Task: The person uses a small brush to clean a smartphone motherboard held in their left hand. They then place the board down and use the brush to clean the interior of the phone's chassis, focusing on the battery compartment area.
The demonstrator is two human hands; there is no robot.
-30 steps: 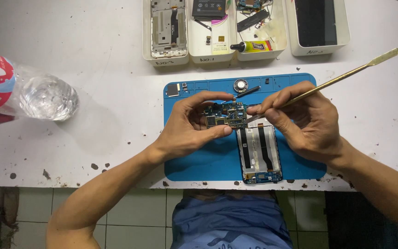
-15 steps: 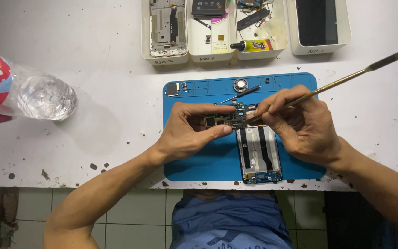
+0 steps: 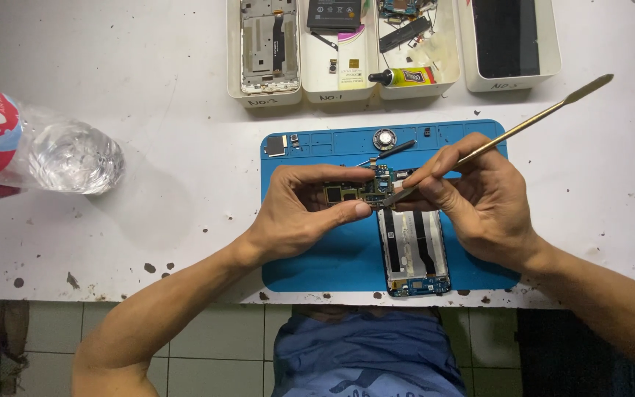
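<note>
White and speckled with dark spots, the table (image 3: 148, 95) carries a blue rectangular work mat (image 3: 332, 257) at its near edge, above a tiled floor and the person's blue-clad lap. Over the middle of the mat, the left hand (image 3: 299, 213) pinches a small dark circuit board (image 3: 358, 192) between thumb and fingers, holding it clear of the mat surface. The right hand (image 3: 479, 202) grips a long thin metal spatula tool (image 3: 508, 134) in a pen-style hold; the tool's lower tip meets the right end of the circuit board, and its flat upper end points up and to the right past the mat edge. Directly below the hands, an opened phone frame (image 3: 414, 254) lies flat on the mat, its lower end at the mat's near edge. A small round metal part (image 3: 384, 137) rests near the mat's far edge. Four white plastic trays (image 3: 508, 81) with phone parts stand in a row beyond the mat. A clear plastic bottle with a red label (image 3: 38, 147) lies on its side at the far left of the table.
</note>
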